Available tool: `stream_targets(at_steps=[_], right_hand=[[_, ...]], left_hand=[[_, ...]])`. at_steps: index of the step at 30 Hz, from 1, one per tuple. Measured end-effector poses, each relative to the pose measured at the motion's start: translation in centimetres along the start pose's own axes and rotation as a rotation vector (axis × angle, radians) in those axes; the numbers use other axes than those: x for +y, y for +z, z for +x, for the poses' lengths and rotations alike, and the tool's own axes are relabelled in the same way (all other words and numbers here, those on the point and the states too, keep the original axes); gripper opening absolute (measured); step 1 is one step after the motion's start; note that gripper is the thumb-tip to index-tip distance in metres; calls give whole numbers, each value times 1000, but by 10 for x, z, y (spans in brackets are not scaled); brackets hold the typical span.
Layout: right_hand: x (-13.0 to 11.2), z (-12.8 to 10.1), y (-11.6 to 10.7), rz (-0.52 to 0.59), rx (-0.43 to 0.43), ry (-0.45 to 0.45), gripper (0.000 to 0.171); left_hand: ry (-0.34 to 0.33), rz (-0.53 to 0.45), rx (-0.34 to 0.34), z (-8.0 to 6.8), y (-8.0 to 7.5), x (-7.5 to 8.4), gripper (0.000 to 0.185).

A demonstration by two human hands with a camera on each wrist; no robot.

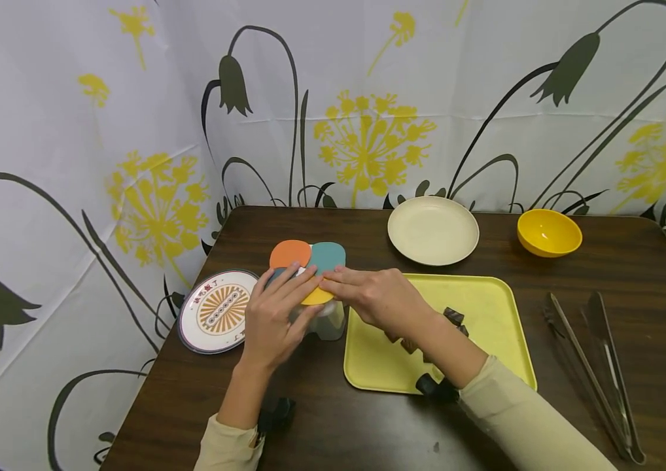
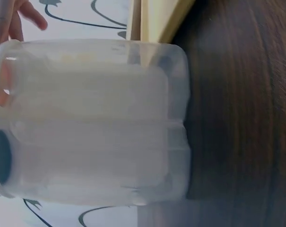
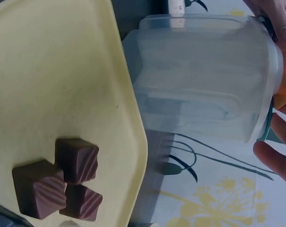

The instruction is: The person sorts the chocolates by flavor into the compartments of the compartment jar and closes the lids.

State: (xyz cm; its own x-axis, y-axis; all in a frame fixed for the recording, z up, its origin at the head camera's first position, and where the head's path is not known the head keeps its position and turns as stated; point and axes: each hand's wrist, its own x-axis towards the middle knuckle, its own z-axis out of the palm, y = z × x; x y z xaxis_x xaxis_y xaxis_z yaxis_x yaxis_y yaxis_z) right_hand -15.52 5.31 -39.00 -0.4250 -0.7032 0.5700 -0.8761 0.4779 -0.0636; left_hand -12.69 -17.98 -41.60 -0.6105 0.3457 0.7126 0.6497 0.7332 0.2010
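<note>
A clear plastic container [image 1: 328,322] [image 2: 95,123] [image 3: 199,75] stands on the dark table left of a yellow tray [image 1: 489,304] [image 3: 53,71]. Its lid has orange [image 1: 289,253], teal [image 1: 328,255] and yellow [image 1: 316,298] flaps. My left hand [image 1: 277,314] grips the container's top, fingers over the lid and thumb down its side. My right hand [image 1: 362,294] lies across the lid with straight fingers touching the yellow flap. On the tray are a few brown chocolate pieces [image 3: 62,182] [image 1: 454,316], partly hidden behind my right wrist in the head view.
A patterned round plate [image 1: 217,311] lies to the left of the container. At the back are a cream plate [image 1: 433,230] and a yellow bowl [image 1: 548,232]. Metal tongs [image 1: 595,373] lie at the right. The table's left edge is close to the patterned plate.
</note>
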Motion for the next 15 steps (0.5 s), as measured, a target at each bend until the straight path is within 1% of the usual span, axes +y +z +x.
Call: stream_targets(at_steps=[3,6,11,15], right_hand=[[0,1,0,30,-8,27,38],[0,2,-1,47,-26,56,39],[0,2,-5,106,-58,108,44],[0,-1,-10,170,-71,147,48]], left_hand=[[-15,7,3,4,-2,3,50],[-4,-7,-8,9,-5,3,49],[45,-104,-51,18,-8,-4,46],[69,-179,-59,23,-7,-8,42]])
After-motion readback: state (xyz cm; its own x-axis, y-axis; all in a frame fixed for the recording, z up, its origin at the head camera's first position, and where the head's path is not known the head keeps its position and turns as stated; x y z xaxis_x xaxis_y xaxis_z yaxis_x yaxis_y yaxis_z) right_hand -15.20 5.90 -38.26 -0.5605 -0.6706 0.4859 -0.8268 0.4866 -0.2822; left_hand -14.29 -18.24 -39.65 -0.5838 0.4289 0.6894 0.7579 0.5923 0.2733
